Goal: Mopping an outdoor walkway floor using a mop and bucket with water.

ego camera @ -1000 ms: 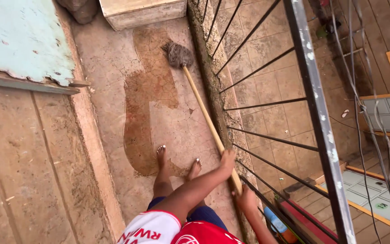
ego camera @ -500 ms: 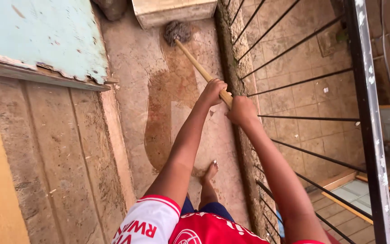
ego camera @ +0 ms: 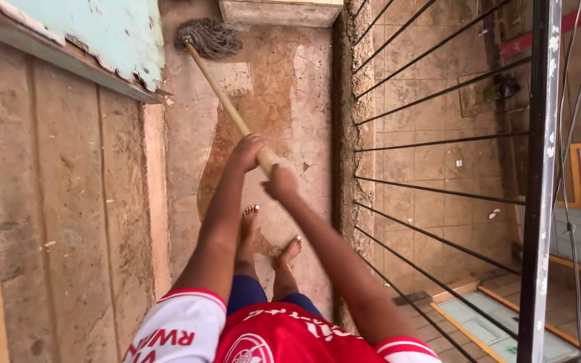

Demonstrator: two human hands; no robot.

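Observation:
A mop with a wooden handle (ego camera: 220, 94) and a grey string head (ego camera: 210, 37) lies stretched across a wet concrete walkway (ego camera: 270, 101). The head rests at the far end, near the wall on the left. My left hand (ego camera: 247, 151) grips the handle slightly higher up. Just behind it, my right hand (ego camera: 280, 180) is closed on the handle's end. Both arms are stretched forward. My bare feet (ego camera: 270, 235) stand on the walkway below my hands.
A mud-coloured wall (ego camera: 68, 202) with a peeling pale blue panel (ego camera: 102, 33) runs along the left. A rough concrete kerb (ego camera: 345, 134) and a black metal railing (ego camera: 539, 168) edge the right, with a tiled yard far below. A concrete block (ego camera: 280, 12) sits at the far end.
The mop head has swung from the right side of the walkway to the left, by the wall. My hands moved forward, then left and back a little. The wet patch has spread.

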